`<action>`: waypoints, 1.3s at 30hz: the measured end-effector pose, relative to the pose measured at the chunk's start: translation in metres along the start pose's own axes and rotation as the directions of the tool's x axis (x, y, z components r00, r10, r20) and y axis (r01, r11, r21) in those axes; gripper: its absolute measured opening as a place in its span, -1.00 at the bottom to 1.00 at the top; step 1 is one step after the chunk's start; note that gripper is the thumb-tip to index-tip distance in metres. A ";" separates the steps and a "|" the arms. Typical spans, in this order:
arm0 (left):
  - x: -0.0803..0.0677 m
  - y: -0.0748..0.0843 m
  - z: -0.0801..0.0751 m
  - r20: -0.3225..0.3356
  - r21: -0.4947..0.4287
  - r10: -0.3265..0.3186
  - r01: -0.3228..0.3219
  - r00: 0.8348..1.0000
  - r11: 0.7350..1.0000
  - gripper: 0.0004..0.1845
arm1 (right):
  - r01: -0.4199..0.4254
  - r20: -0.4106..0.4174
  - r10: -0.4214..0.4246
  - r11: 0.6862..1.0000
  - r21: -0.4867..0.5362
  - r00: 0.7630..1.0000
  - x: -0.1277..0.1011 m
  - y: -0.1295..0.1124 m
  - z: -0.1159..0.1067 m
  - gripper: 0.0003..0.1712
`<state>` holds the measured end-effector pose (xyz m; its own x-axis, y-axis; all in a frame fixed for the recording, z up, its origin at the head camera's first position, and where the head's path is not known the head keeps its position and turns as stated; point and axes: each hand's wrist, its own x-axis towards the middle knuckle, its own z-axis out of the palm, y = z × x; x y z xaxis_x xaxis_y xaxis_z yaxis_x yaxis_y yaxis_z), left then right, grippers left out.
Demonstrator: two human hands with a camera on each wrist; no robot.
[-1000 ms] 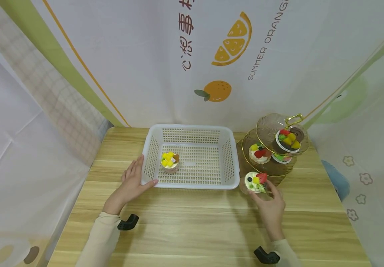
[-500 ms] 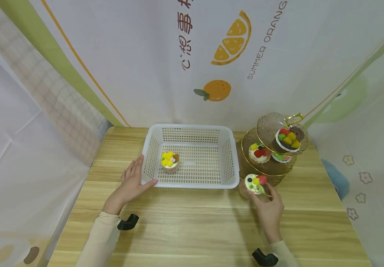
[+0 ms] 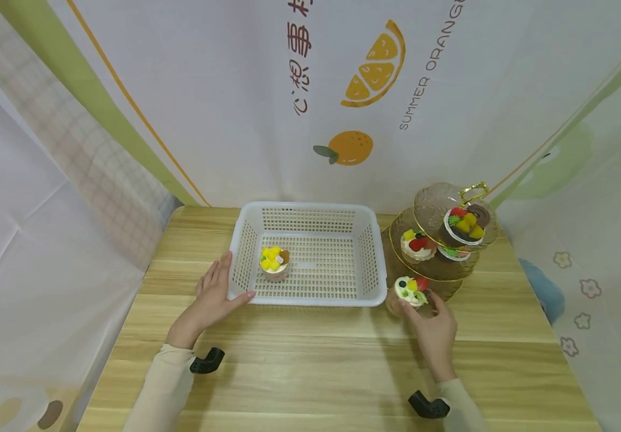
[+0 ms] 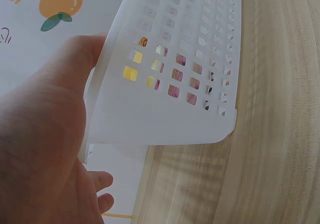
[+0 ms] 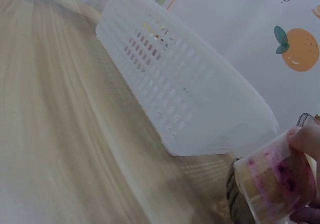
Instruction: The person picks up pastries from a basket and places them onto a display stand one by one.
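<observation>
My left hand (image 3: 210, 306) holds the near left corner of a white plastic basket (image 3: 310, 302), its thumb on the front rim and fingers along the left side. A fruit-topped dessert cup (image 3: 275, 264) stands inside the basket's left part. Just beyond the basket's right front corner, my right hand (image 3: 435, 333) pinches another dessert cup (image 3: 410, 293) topped with cream, strawberry and kiwi. Its clear side shows pink and yellow layers in the right wrist view, where the cup (image 5: 275, 181) looks tilted.
Behind the right hand stands a tiered cake stand (image 3: 420, 210) with gold rims and handle. A chocolate fruit cup (image 3: 464, 228) sits on its top tier; a fruit tart (image 3: 417, 246) and a partly hidden cup (image 3: 453, 254) sit below. A printed curtain (image 3: 267, 120) hangs behind the wooden table (image 3: 299, 366).
The right hand and its dessert cup have shifted slightly left and away from me, close to the basket's corner. The left hand and the basket stay in place.
</observation>
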<state>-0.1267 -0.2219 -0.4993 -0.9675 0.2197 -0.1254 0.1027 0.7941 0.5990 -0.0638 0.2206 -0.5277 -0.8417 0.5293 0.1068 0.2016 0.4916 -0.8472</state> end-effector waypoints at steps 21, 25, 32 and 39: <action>0.001 -0.001 0.002 -0.005 -0.018 0.000 0.000 1.000 1.000 0.20 | 0.006 -0.001 -0.006 0.999 0.038 1.000 0.033 0.004 0.025 -0.28; 0.001 -0.003 0.003 -0.003 -0.021 -0.003 0.003 1.000 1.000 0.20 | 0.021 -0.046 -0.018 0.998 0.059 0.999 0.032 0.002 0.030 -0.29; 0.001 -0.003 0.003 -0.007 -0.013 0.000 -0.001 1.000 1.000 0.20 | 0.065 -0.067 -0.061 0.996 0.061 0.996 0.036 0.003 0.035 -0.29; 0.001 -0.003 0.003 -0.006 -0.012 0.000 0.000 1.000 1.000 0.20 | 0.059 -0.038 -0.057 0.995 0.075 0.998 0.042 0.003 0.039 -0.31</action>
<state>-0.1270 -0.2221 -0.5037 -0.9689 0.2162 -0.1203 0.1000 0.7870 0.6088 -0.1182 0.2172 -0.5458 -0.8320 0.5266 0.1744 0.1131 0.4687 -0.8761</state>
